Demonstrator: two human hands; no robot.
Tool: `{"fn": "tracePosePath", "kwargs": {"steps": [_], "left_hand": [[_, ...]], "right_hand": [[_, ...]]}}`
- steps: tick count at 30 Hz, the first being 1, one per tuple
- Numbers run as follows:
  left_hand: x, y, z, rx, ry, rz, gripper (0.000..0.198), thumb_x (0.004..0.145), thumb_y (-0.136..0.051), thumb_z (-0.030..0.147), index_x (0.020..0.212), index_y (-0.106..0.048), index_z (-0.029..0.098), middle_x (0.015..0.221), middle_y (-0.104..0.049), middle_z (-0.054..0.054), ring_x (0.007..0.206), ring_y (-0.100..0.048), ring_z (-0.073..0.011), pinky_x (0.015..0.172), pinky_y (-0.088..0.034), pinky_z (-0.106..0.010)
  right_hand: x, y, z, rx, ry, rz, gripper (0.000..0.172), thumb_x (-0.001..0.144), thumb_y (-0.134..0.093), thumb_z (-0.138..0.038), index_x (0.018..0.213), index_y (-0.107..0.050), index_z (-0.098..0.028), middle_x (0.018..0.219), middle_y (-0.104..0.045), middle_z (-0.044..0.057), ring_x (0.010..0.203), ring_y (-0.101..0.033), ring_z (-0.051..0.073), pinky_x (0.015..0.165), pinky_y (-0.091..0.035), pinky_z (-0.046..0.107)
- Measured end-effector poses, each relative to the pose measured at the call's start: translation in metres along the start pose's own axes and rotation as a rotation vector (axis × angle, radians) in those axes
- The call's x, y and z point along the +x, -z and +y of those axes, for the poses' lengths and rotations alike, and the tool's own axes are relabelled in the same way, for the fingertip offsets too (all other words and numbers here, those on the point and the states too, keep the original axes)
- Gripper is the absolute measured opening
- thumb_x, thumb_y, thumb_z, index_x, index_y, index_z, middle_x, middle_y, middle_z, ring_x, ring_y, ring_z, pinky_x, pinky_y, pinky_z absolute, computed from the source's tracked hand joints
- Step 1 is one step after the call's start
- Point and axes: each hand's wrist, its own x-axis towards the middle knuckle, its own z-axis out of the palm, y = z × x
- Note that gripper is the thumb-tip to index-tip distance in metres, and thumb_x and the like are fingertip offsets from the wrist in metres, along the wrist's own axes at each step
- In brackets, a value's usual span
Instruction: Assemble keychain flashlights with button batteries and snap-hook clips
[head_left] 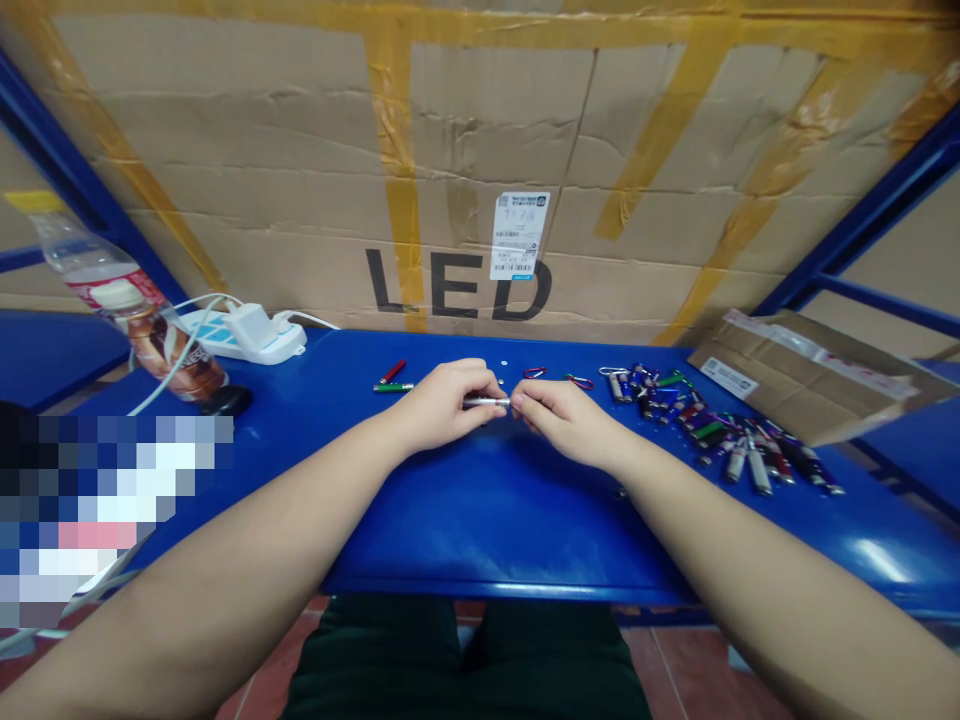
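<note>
My left hand [448, 403] is closed around a small silver tube [486, 402], like a mini flashlight, held level just above the blue table [480, 520]. My right hand [559, 415] pinches the tube's right end with its fingertips. A red stick [392, 372] and a green one [393, 388] lie just left of my left hand. Two small carabiner clips, one red [534, 373] and one red-and-green [579, 381], lie behind my right hand. A heap of several coloured mini flashlights [712, 425] spreads to the right.
A tilted drink bottle [127, 305] and a white power strip with a plug [247, 333] stand at the back left. A flattened cardboard box [802, 385] lies at the right. A big cardboard sheet marked LED [457, 285] walls off the back.
</note>
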Motion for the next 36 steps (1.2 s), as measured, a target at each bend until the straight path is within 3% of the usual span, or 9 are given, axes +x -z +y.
{"fn": "tracePosePath", "kwargs": {"steps": [3, 5, 7, 11, 16, 20, 28, 33, 36], "left_hand": [[0.000, 0.000, 0.000, 0.018, -0.051, 0.015, 0.011, 0.092, -0.069, 0.026, 0.087, -0.071, 0.017, 0.083, -0.063, -0.003, 0.080, -0.061, -0.0175, 0.070, -0.046, -0.028], [0.000, 0.000, 0.000, 0.036, -0.065, -0.001, 0.011, 0.093, -0.068, 0.025, 0.088, -0.071, 0.017, 0.083, -0.063, -0.004, 0.080, -0.061, -0.0178, 0.071, -0.047, -0.028], [0.001, 0.001, -0.001, 0.045, -0.044, -0.025, 0.011, 0.094, -0.067, 0.026, 0.091, -0.073, 0.017, 0.084, -0.064, -0.004, 0.082, -0.062, -0.0183, 0.072, -0.047, -0.029], [0.001, 0.001, 0.000, 0.031, 0.013, -0.044, 0.014, 0.095, -0.066, 0.031, 0.095, -0.075, 0.019, 0.086, -0.066, -0.004, 0.082, -0.063, -0.0184, 0.073, -0.048, -0.029], [0.001, 0.001, 0.002, -0.001, 0.024, -0.012, 0.015, 0.094, -0.068, 0.031, 0.091, -0.074, 0.018, 0.083, -0.068, -0.004, 0.079, -0.063, -0.0173, 0.071, -0.047, -0.028], [0.001, 0.002, 0.005, -0.029, 0.025, -0.011, 0.015, 0.093, -0.069, 0.030, 0.087, -0.074, 0.018, 0.084, -0.068, -0.004, 0.079, -0.064, -0.0171, 0.070, -0.047, -0.028], [0.002, 0.002, 0.003, 0.008, 0.010, 0.012, 0.017, 0.094, -0.066, 0.031, 0.086, -0.074, 0.018, 0.085, -0.069, -0.005, 0.081, -0.065, -0.0181, 0.071, -0.048, -0.028], [0.003, 0.006, -0.009, 0.106, 0.153, 0.164, 0.024, 0.098, -0.059, 0.037, 0.093, -0.071, 0.018, 0.090, -0.072, -0.005, 0.081, -0.065, -0.0190, 0.076, -0.048, -0.031], [0.002, 0.011, -0.017, 0.127, 0.285, 0.205, 0.028, 0.102, -0.051, 0.039, 0.095, -0.068, 0.018, 0.085, -0.072, -0.004, 0.078, -0.066, -0.0200, 0.075, -0.048, -0.033]], "right_hand": [[0.002, -0.006, 0.002, 0.371, -0.228, -0.089, 0.036, 0.094, -0.054, -0.053, 0.077, -0.052, -0.021, 0.061, -0.047, -0.004, 0.053, -0.045, 0.013, 0.054, -0.039, 0.028], [0.003, -0.007, 0.003, 0.479, -0.306, -0.126, 0.035, 0.093, -0.054, -0.053, 0.078, -0.051, -0.022, 0.061, -0.046, -0.004, 0.052, -0.044, 0.013, 0.052, -0.040, 0.028], [0.003, -0.005, 0.003, 0.326, -0.248, -0.091, 0.032, 0.094, -0.053, -0.050, 0.079, -0.052, -0.022, 0.064, -0.051, -0.003, 0.056, -0.049, 0.014, 0.056, -0.043, 0.029], [0.000, 0.004, 0.000, -0.173, 0.066, 0.018, 0.027, 0.100, -0.049, -0.040, 0.082, -0.058, -0.021, 0.075, -0.063, 0.002, 0.071, -0.057, 0.017, 0.070, -0.045, 0.030], [-0.003, 0.008, -0.002, -0.341, 0.196, 0.050, 0.025, 0.102, -0.046, -0.033, 0.089, -0.063, -0.021, 0.084, -0.068, 0.006, 0.075, -0.061, 0.018, 0.073, -0.044, 0.031], [-0.002, 0.004, 0.000, -0.304, 0.189, 0.049, 0.030, 0.103, -0.043, -0.033, 0.083, -0.060, -0.021, 0.077, -0.066, 0.004, 0.070, -0.058, 0.017, 0.070, -0.043, 0.030], [0.005, 0.003, 0.007, -0.099, 0.027, 0.039, 0.041, 0.104, -0.040, -0.047, 0.078, -0.058, -0.020, 0.070, -0.061, 0.001, 0.064, -0.057, 0.015, 0.065, -0.046, 0.028], [0.007, 0.032, 0.035, -0.494, 0.047, 0.247, 0.029, 0.101, -0.045, -0.026, 0.105, -0.072, -0.019, 0.106, -0.074, 0.011, 0.101, -0.067, 0.025, 0.095, -0.050, 0.040], [0.004, 0.051, 0.058, -0.759, -0.086, 0.212, 0.033, 0.095, -0.051, -0.020, 0.117, -0.075, -0.016, 0.119, -0.071, 0.018, 0.109, -0.065, 0.032, 0.100, -0.049, 0.047]]}}
